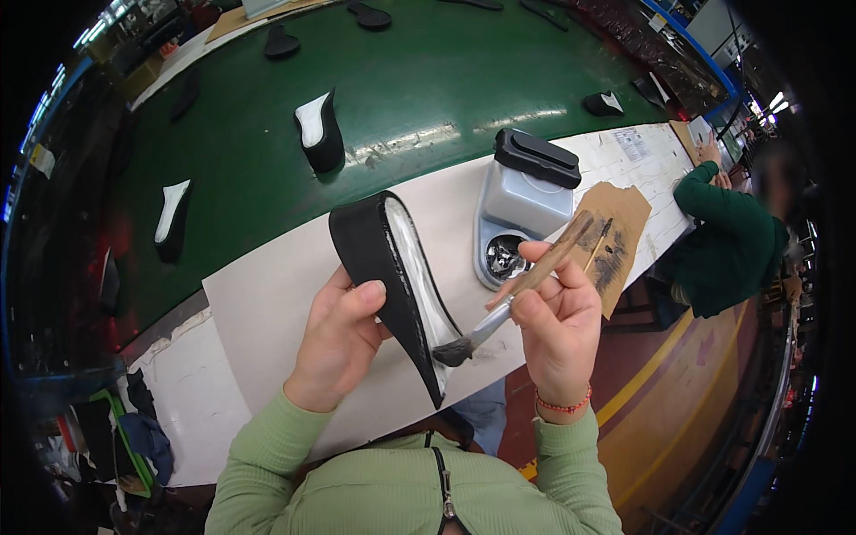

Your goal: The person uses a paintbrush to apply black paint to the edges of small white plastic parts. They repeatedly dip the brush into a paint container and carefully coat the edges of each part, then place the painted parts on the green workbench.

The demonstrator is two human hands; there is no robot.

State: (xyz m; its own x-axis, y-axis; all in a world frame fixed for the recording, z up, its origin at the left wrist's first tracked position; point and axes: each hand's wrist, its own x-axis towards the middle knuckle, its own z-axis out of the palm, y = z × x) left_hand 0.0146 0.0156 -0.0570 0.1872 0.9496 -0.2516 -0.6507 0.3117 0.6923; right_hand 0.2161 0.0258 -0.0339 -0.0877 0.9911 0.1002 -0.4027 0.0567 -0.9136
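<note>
My left hand (337,334) grips a black wedge shoe sole (379,259) by its side, thumb on the black wall. The sole is tilted, its thick heel end up and its thin toe end down toward me. White shows along its upper face, with a wet, glossy look. In my right hand (560,321) is a brush (544,266) with a wooden handle and metal collar, pinched between thumb and fingers. Its dark bristles touch the sole's white face near the toe end. Just beyond that hand stands a glue dispenser (528,198) with a black lid and a round dark-stained cup.
Several more wedge soles (319,134) and flat dark pieces (282,42) lie on the green belt (419,98). A stained brown paper (615,241) with a thin stick rests right of the dispenser. Pale sheeting (267,285) covers the near table. A person in green (731,236) works at far right.
</note>
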